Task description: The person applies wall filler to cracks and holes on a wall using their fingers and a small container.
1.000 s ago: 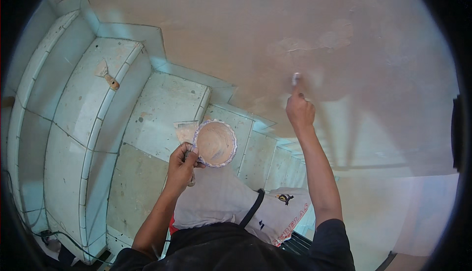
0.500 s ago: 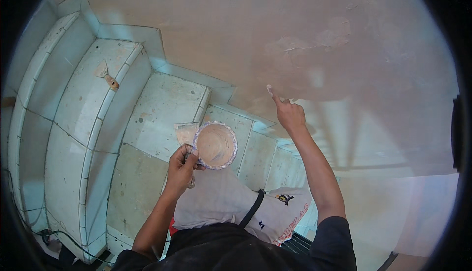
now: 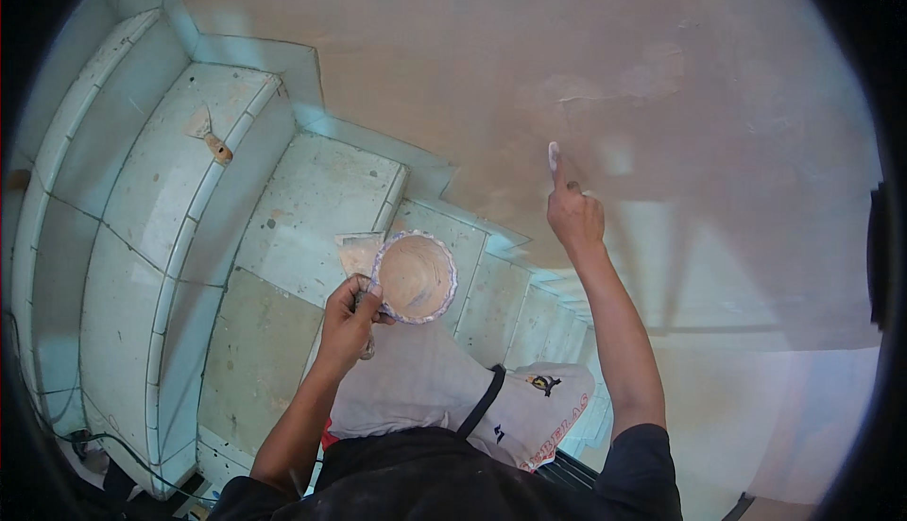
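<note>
Far left of the left hand, a wooden-handled putty knife point(image 3: 210, 136) lies on a tiled stair tread point(image 3: 151, 167), its blade aimed away from the wearer and its handle slanting right toward the tread's edge.

The left hand point(image 3: 346, 328) is closed on two items together. The broad-bladed scraper point(image 3: 359, 255) runs through the grip, long axis roughly fore-and-aft: blade beyond the knuckles, handle butt just below the palm. Just right of the thumb sits the round bowl point(image 3: 416, 276), mouth up, with no long axis; its rim is caked with residue. Assessed as light and fairly rigid, possibly slick where coated; the rim beside the thumb is a sound hold, and the scraper is best held by its handle.

Well to the right, the right hand point(image 3: 576, 217) extends its index finger, tipped with whitish paste point(image 3: 554, 154), toward the patched wall point(image 3: 425, 58). Contact cannot be confirmed. The other fingers are curled; whether they enclose anything cannot be determined.
</note>
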`<state>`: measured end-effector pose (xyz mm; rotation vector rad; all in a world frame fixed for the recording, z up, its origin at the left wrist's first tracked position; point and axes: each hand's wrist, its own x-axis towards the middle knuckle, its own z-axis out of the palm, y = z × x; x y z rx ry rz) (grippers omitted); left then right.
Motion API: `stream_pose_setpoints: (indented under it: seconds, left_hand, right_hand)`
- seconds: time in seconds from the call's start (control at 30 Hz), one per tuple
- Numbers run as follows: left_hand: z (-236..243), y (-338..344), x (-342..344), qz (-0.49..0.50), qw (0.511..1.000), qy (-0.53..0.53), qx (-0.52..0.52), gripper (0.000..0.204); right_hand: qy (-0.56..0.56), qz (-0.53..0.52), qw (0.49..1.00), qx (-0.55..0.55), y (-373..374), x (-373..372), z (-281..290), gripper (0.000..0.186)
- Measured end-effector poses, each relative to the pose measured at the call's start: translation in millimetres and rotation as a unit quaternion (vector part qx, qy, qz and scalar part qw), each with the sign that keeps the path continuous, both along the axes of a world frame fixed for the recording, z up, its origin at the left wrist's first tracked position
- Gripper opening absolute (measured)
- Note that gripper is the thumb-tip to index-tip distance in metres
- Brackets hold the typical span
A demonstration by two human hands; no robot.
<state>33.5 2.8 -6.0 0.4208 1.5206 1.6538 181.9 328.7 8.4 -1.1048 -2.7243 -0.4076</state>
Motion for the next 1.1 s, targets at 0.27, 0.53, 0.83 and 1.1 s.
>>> stream_pose_setpoints:
  seconds: [0.27,0.53,0.83,1.1]
  left_hand:
    - [-4,3,0,0.007,1.0,-0.019,-0.003,0.014]
    - [-5,2,2,0.006,1.0,-0.025,-0.005,0.014]
    - [-9,3,3,-0.006,1.0,-0.029,0.002,0.015]
    - [-3,3,7,0.022,0.999,0.0,-0.031,0.013]
  right_hand:
    - [-0.073,0.106,0.991,0.034,9,6,-26,0.08]
    - [-0.131,0.133,0.982,0.027,11,21,-10,0.075]
    - [-0.154,0.143,0.978,0.005,16,24,-38,0.076]
    - [-0.092,0.113,0.976,-0.16,-17,47,-39,0.081]
